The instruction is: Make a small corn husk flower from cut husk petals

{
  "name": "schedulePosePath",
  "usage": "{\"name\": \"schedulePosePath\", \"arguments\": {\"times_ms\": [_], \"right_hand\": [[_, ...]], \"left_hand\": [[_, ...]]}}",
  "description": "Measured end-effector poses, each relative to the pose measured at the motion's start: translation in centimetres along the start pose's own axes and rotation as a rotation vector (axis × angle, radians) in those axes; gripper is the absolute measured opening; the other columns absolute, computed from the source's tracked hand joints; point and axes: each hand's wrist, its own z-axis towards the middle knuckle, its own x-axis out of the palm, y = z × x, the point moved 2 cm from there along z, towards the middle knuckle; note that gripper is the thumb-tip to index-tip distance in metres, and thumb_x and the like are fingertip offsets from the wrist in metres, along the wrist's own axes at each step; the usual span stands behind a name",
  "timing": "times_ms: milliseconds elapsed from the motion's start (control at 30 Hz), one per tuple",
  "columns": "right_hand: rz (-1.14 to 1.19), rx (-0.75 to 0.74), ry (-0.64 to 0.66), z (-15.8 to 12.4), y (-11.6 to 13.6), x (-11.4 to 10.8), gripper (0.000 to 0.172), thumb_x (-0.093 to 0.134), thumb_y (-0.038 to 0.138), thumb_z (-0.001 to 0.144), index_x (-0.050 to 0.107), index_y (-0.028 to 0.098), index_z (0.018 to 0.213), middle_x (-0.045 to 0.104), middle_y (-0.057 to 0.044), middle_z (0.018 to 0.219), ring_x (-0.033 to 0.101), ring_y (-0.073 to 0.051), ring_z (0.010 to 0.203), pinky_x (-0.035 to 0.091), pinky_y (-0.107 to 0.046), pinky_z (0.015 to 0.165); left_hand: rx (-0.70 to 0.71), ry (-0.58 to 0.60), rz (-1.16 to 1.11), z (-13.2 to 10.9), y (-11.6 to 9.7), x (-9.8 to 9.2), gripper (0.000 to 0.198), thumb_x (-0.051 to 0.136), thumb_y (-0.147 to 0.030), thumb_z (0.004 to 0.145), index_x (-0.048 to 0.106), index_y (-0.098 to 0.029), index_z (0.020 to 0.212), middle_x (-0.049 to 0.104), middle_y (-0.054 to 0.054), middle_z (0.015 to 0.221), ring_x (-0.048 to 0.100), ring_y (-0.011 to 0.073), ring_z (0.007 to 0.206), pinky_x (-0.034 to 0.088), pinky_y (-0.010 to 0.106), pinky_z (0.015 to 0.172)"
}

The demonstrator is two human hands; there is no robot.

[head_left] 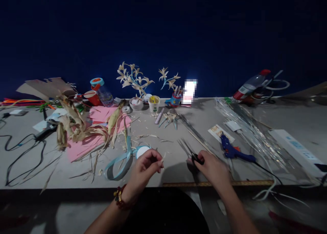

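Observation:
My left hand, with a beaded bracelet at the wrist, is closed in a pinch at the table's front. Between its thumb and forefinger a small pale husk piece sticks out. My right hand grips the dark handles of scissors; their blades are apart, slightly blurred and point away to the left. A roll of light blue tape lies just behind my left hand, its blue strip looping leftward. Several small husk flowers on blue stems lie farther back.
Dried corn husks cover pink paper on the left. Behind stand husk flower branches, a paper cup and a lit phone. A blue glue gun, wires, a power strip and cables lie right.

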Motion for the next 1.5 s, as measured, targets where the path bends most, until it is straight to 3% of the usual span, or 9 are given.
{"name": "schedulePosePath", "arguments": {"times_ms": [167, 333, 467, 533, 633, 767, 933, 1200, 1500], "right_hand": [[0.11, -0.017, 0.115, 0.9, -0.3, 0.1, 0.026, 0.068, 0.044, 0.077, 0.05, 0.025, 0.075, 0.062, 0.0, 0.068, 0.06, -0.021, 0.063, 0.035, -0.028, 0.057], [0.266, -0.099, 0.226, 1.1, -0.4, -1.4, 0.021, 0.072, 0.039, 0.076, 0.058, 0.024, 0.079, 0.063, 0.001, 0.071, 0.058, -0.02, 0.065, 0.038, -0.028, 0.058], [0.576, -0.222, 0.256, 0.0, 4.1, -4.0, 0.023, 0.063, 0.043, 0.09, 0.064, 0.023, 0.101, 0.064, -0.001, 0.082, 0.056, -0.017, 0.065, 0.044, -0.028, 0.06], [0.725, -0.357, 0.262, -0.6, 7.2, -5.3, 0.024, 0.064, 0.039, 0.091, 0.063, 0.023, 0.109, 0.066, -0.005, 0.101, 0.061, -0.017, 0.074, 0.048, -0.029, 0.069], [0.761, -0.459, 0.311, -0.9, 10.5, -6.0, 0.011, 0.064, 0.033, 0.092, 0.065, 0.024, 0.097, 0.066, -0.001, 0.092, 0.061, -0.016, 0.076, 0.047, -0.028, 0.072], [0.879, -0.372, 0.305, -0.6, 11.3, -4.5, 0.014, 0.059, 0.031, 0.094, 0.064, 0.022, 0.085, 0.063, 0.0, 0.076, 0.058, -0.016, 0.072, 0.044, -0.026, 0.065], [1.21, -0.146, 0.389, -0.9, 11.3, -1.8, 0.027, 0.066, 0.046, 0.088, 0.062, 0.02, 0.082, 0.057, 0.002, 0.069, 0.051, -0.013, 0.059, 0.042, -0.024, 0.056], [1.387, -0.061, 0.431, -1.6, 12.1, -1.0, 0.027, 0.073, 0.044, 0.084, 0.063, 0.019, 0.08, 0.06, 0.002, 0.07, 0.05, -0.012, 0.059, 0.041, -0.023, 0.056], [1.521, -0.008, 0.475, -2.4, 12.3, 0.0, 0.022, 0.074, 0.038, 0.084, 0.064, 0.019, 0.08, 0.062, 0.001, 0.072, 0.051, -0.011, 0.061, 0.041, -0.021, 0.057]], "left_hand": [[0.032, -0.035, 0.033, -0.1, -0.1, -0.3, 0.016, 0.074, -0.033, 0.085, 0.07, -0.017, 0.087, 0.064, 0.003, 0.08, 0.055, 0.0122, 0.066, 0.045, 0.024, 0.062], [0.07, -0.038, 0.066, -0.2, -0.7, -0.7, 0.017, 0.074, -0.033, 0.084, 0.072, -0.017, 0.084, 0.062, 0.004, 0.082, 0.053, 0.0127, 0.068, 0.044, 0.023, 0.061], [0.029, 0.043, 0.13, 0.0, -1.1, -0.3, 0.018, 0.074, -0.034, 0.085, 0.072, -0.017, 0.085, 0.062, 0.003, 0.079, 0.053, 0.0134, 0.069, 0.043, 0.023, 0.062], [0.028, 0.09, 0.164, 0.2, -1.2, 0.0, 0.019, 0.073, -0.035, 0.086, 0.072, -0.016, 0.086, 0.063, 0.004, 0.08, 0.054, 0.0142, 0.07, 0.043, 0.024, 0.063], [0.041, 0.119, 0.191, 0.1, -1.4, 0.3, 0.02, 0.071, -0.036, 0.087, 0.071, -0.016, 0.085, 0.062, 0.004, 0.078, 0.053, 0.0151, 0.07, 0.043, 0.025, 0.063], [0.051, 0.072, 0.151, -0.2, -1.1, -0.2, 0.016, 0.071, -0.033, 0.088, 0.071, -0.017, 0.089, 0.061, 0.004, 0.081, 0.054, 0.0151, 0.073, 0.043, 0.024, 0.065], [0.077, -0.043, -0.087, -0.8, 0.2, -0.4, 0.023, 0.073, -0.026, 0.086, 0.068, -0.021, 0.108, 0.065, 0.004, 0.092, 0.059, 0.016, 0.084, 0.048, 0.027, 0.079], [0.052, -0.117, -0.226, -0.9, 1.3, 1.1, 0.011, 0.076, -0.025, 0.084, 0.07, -0.017, 0.082, 0.062, 0.001, 0.079, 0.056, 0.0117, 0.071, 0.045, 0.024, 0.07], [-0.101, -0.087, -0.437, -1.0, 1.1, 1.3, 0.019, 0.08, -0.028, 0.079, 0.067, -0.015, 0.078, 0.06, -0.001, 0.075, 0.054, 0.0101, 0.067, 0.043, 0.023, 0.068]]}}
